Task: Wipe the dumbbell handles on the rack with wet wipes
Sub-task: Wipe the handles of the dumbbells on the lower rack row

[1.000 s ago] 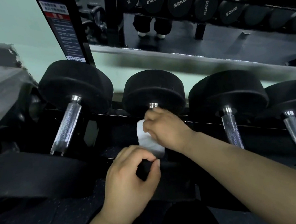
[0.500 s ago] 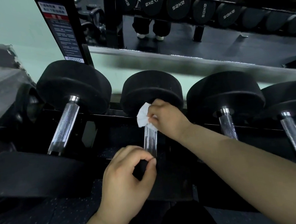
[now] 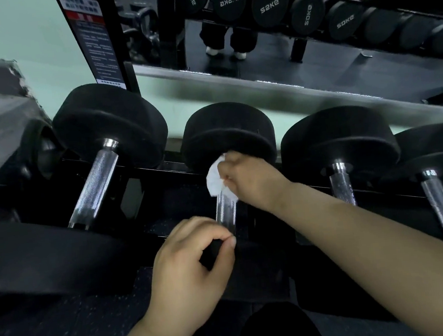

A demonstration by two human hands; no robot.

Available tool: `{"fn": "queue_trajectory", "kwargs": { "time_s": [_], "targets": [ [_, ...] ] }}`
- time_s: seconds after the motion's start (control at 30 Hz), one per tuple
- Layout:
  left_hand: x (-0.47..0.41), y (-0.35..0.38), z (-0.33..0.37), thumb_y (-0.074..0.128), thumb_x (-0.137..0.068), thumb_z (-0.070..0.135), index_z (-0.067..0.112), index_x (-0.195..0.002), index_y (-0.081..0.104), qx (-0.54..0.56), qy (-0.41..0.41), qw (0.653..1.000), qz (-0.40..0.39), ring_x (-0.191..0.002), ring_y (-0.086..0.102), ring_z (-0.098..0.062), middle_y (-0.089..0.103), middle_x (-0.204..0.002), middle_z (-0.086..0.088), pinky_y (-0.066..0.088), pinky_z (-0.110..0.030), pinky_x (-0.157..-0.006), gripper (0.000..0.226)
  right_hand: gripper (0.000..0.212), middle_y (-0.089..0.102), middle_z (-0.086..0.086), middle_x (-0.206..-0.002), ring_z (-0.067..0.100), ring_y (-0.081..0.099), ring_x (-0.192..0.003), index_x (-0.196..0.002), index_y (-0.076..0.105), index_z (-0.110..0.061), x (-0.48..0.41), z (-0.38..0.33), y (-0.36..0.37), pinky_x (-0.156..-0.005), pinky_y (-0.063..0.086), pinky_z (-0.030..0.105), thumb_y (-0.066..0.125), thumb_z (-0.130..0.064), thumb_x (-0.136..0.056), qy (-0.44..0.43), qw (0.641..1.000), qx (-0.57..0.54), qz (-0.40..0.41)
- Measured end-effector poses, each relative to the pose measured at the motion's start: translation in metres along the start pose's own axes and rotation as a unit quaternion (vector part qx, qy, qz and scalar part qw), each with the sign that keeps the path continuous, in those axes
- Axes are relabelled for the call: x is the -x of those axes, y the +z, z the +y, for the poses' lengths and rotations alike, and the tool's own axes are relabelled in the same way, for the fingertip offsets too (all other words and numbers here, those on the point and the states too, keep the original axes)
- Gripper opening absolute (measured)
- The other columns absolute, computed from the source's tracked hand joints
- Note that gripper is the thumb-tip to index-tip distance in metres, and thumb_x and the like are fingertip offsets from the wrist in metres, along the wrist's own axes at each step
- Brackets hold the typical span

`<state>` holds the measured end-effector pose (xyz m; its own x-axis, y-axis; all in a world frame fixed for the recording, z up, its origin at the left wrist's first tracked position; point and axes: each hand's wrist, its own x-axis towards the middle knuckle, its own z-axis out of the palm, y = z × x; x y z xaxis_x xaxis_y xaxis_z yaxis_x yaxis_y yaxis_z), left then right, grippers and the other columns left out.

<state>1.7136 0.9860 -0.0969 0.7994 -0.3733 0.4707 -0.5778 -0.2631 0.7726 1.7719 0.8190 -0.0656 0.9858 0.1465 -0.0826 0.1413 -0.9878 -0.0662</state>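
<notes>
Several black dumbbells lie side by side on a dark rack (image 3: 161, 171), their chrome handles pointing toward me. My right hand (image 3: 248, 181) grips a crumpled white wet wipe (image 3: 216, 180) wrapped round the far end of the middle dumbbell's handle (image 3: 226, 212), right against its far head (image 3: 228, 134). My left hand (image 3: 194, 262) holds the near black head (image 3: 212, 252) of that same dumbbell, fingers and thumb curled over its edge. The handle's lower stretch shows bare between my hands.
Left neighbour's handle (image 3: 95, 188) and two handles at right (image 3: 341, 186), (image 3: 440, 203) are uncovered. A large black dumbbell head (image 3: 39, 255) sits at near left. A mirror (image 3: 312, 58) behind reflects more dumbbells and a person's legs. A black post with a notice (image 3: 97, 39) stands at back left.
My right hand slid the wipe up the middle handle from its near part to the far end, baring the chrome below. My left hand stayed on the near head.
</notes>
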Motion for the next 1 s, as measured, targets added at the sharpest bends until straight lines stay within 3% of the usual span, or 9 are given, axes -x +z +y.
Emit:
{"fn": "queue_trajectory", "kwargs": {
  "time_s": [0.1, 0.17, 0.33, 0.4, 0.47, 0.53, 0.7, 0.8, 1.0],
  "targets": [
    [0.000, 0.000, -0.001, 0.053, -0.076, 0.029, 0.029, -0.076, 0.055, 0.001, 0.002, 1.000, 0.000, -0.074, 0.055, -0.001, 0.057, -0.083, 0.015, 0.043, -0.013, -0.068, 0.002, 0.020, 0.050, 0.010, -0.115, 0.028, 0.052, -0.104, -0.106, 0.053, -0.007, 0.026, -0.018, 0.002, -0.075, 0.037, 0.031, 0.046, -0.014, -0.088, -0.112, 0.991, 0.017, -0.068],
    [0.000, 0.000, -0.001, 0.054, -0.076, 0.029, 0.029, -0.075, 0.055, 0.005, 0.006, 1.000, 0.002, -0.074, 0.055, 0.000, 0.057, -0.083, 0.015, 0.044, -0.013, -0.068, 0.001, 0.018, 0.051, 0.010, -0.111, 0.027, 0.052, -0.100, -0.104, 0.054, -0.007, 0.026, -0.020, 0.000, -0.072, 0.035, 0.032, 0.047, -0.013, -0.088, -0.126, 0.988, 0.024, -0.090],
    [0.000, 0.000, -0.002, 0.055, -0.076, 0.028, 0.028, -0.075, 0.055, 0.009, 0.010, 1.000, 0.005, -0.073, 0.055, 0.000, 0.056, -0.081, 0.015, 0.045, -0.016, -0.066, 0.001, 0.025, 0.048, 0.014, -0.121, 0.031, 0.052, -0.107, -0.112, 0.051, -0.003, -0.009, 0.003, -0.008, -0.080, 0.039, 0.033, 0.041, -0.012, -0.092, 0.031, 0.999, -0.002, -0.014],
    [-0.001, 0.000, -0.002, 0.055, -0.076, 0.028, 0.028, -0.075, 0.055, 0.006, 0.010, 1.000, 0.006, -0.073, 0.055, 0.000, 0.056, -0.081, 0.015, 0.045, -0.015, -0.066, 0.001, 0.022, 0.048, 0.013, -0.121, 0.031, 0.053, -0.106, -0.108, 0.052, -0.006, -0.003, -0.002, -0.007, -0.077, 0.039, 0.031, 0.044, -0.009, -0.088, 0.029, 0.999, 0.001, -0.022],
    [-0.001, 0.000, -0.002, 0.054, -0.076, 0.028, 0.028, -0.075, 0.054, 0.004, 0.009, 1.000, 0.004, -0.073, 0.055, 0.000, 0.056, -0.082, 0.014, 0.044, -0.014, -0.066, 0.002, 0.013, 0.057, 0.004, -0.108, 0.023, 0.056, -0.097, -0.082, 0.055, -0.017, 0.017, -0.008, -0.005, -0.072, 0.037, 0.022, 0.050, -0.005, -0.082, -0.030, 0.996, -0.063, -0.060],
    [-0.001, 0.000, -0.001, 0.054, -0.076, 0.029, 0.028, -0.075, 0.054, 0.002, 0.007, 1.000, 0.002, -0.074, 0.055, 0.000, 0.056, -0.082, 0.015, 0.044, -0.013, -0.067, 0.002, 0.036, 0.054, -0.015, -0.075, 0.006, 0.051, -0.074, -0.057, 0.040, -0.028, 0.032, -0.011, -0.004, -0.058, 0.031, 0.007, 0.055, -0.003, -0.077, -0.043, 0.982, -0.158, -0.096],
    [0.000, 0.000, -0.002, 0.054, -0.076, 0.029, 0.027, -0.075, 0.054, 0.001, 0.005, 1.000, 0.006, -0.073, 0.055, 0.000, 0.056, -0.081, 0.015, 0.045, -0.016, -0.066, 0.002, 0.035, 0.046, -0.013, -0.060, 0.001, 0.043, -0.057, -0.056, 0.042, -0.025, 0.008, 0.009, 0.003, -0.051, 0.033, 0.005, 0.058, -0.001, -0.074, 0.144, 0.940, -0.310, -0.003],
    [-0.001, 0.000, -0.002, 0.054, -0.076, 0.028, 0.027, -0.075, 0.054, 0.002, 0.011, 1.000, 0.009, -0.071, 0.055, -0.001, 0.056, -0.080, 0.014, 0.045, -0.020, -0.064, 0.002, 0.034, 0.045, -0.012, -0.061, 0.000, 0.041, -0.057, -0.056, 0.040, -0.024, -0.004, 0.016, 0.001, -0.051, 0.031, 0.008, 0.057, -0.002, -0.075, 0.176, 0.930, -0.321, 0.022],
    [-0.001, 0.000, -0.003, 0.054, -0.076, 0.030, 0.029, -0.075, 0.053, -0.005, 0.009, 1.000, 0.005, -0.072, 0.054, 0.001, 0.055, -0.081, 0.016, 0.043, -0.011, -0.066, 0.002, 0.030, 0.044, -0.005, -0.060, 0.007, 0.041, -0.056, -0.056, 0.038, -0.018, 0.022, -0.002, 0.015, -0.050, 0.032, 0.018, 0.059, -0.006, -0.075, 0.131, 0.941, -0.270, -0.156]
  ]
}}
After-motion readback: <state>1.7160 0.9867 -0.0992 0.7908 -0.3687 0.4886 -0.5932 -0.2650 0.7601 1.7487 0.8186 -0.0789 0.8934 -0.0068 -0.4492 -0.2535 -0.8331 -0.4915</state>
